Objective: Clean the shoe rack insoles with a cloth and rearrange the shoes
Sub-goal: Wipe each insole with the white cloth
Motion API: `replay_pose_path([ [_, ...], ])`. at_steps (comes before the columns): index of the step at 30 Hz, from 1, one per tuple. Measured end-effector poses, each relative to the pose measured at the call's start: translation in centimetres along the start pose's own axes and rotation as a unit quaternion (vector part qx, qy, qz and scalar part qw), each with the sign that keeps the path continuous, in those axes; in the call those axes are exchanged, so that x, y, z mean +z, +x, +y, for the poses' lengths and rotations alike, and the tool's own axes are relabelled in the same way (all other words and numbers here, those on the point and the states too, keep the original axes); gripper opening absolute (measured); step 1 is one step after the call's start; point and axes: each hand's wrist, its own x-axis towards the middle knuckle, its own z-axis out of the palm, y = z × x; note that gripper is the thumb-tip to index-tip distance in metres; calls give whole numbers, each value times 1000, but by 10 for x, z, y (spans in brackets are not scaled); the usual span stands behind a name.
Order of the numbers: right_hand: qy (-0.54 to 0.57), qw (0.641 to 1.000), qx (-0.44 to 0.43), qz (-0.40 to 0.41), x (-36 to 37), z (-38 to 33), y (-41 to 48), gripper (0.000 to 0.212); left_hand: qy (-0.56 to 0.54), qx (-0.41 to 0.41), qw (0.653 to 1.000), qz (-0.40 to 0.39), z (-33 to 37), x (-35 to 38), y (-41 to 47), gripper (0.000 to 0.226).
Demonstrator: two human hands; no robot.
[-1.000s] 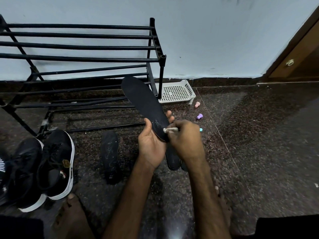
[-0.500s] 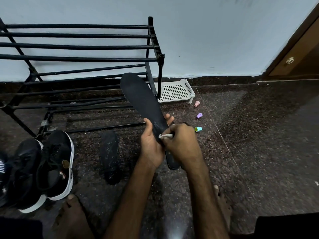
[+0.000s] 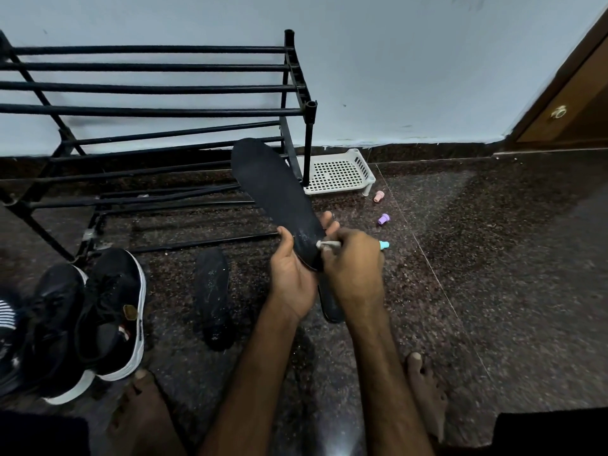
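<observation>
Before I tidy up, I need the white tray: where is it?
Head view, upper middle: the white tray lies on the floor by the wall, just right of the shoe rack's corner post.

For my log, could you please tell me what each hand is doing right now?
Left hand: grips the black insole.
Right hand: pinches a small white cloth against it.

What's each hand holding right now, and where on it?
The left hand grips the black insole near its lower end, thumb on one edge, fingers behind. The right hand pinches a small whitish cloth against it.
</observation>
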Motion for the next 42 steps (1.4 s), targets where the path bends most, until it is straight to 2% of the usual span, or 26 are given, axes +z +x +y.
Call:
replay_pose_path([
  [2,-21,1000,5,0,-2,3,-2,13,17,5,1000,9,-2,1,0,68],
  [6,35,993,-25,-108,0,-2,-5,11,14,-13,1000,16,-3,2,-2,72],
  [11,-11,1000,0,8,0,5,1,13,15,12,1000,13,2,4,1,63],
  [16,52,991,-36,-119,-2,-1,-4,9,25,-19,999,21,1,3,0,75],
  [18,52,995,-31,-73,1,-3,-2,11,21,-29,999,5,1,2,0,77],
  [21,-1,1000,-12,23,0,2,1,11,33,10,999,3,0,3,1,69],
  [22,-8,1000,-11,16,-1,4,1,10,41,15,999,5,0,5,0,68],
  [26,52,993,-35,-103,-2,-1,-3,9,33,6,999,12,0,5,-1,70],
  [28,76,993,-29,-85,0,-3,-2,10,20,5,1000,9,2,6,-2,72],
  [31,23,1000,0,-10,1,8,3,10,19,34,999,8,5,8,-2,64],
  [32,12,1000,2,-11,0,11,3,9,21,36,999,9,5,10,-3,62],
  [35,45,994,-23,-100,-4,10,-1,5,30,21,999,19,4,8,-4,67],
  [37,90,987,-38,-125,-3,3,-3,5,36,-12,999,15,3,8,-5,75],
  [39,107,991,-37,-77,1,0,0,8,27,-21,999,7,3,10,-6,77],
  [42,56,998,-22,11,4,6,4,8,41,5,999,10,2,10,-4,71],
])
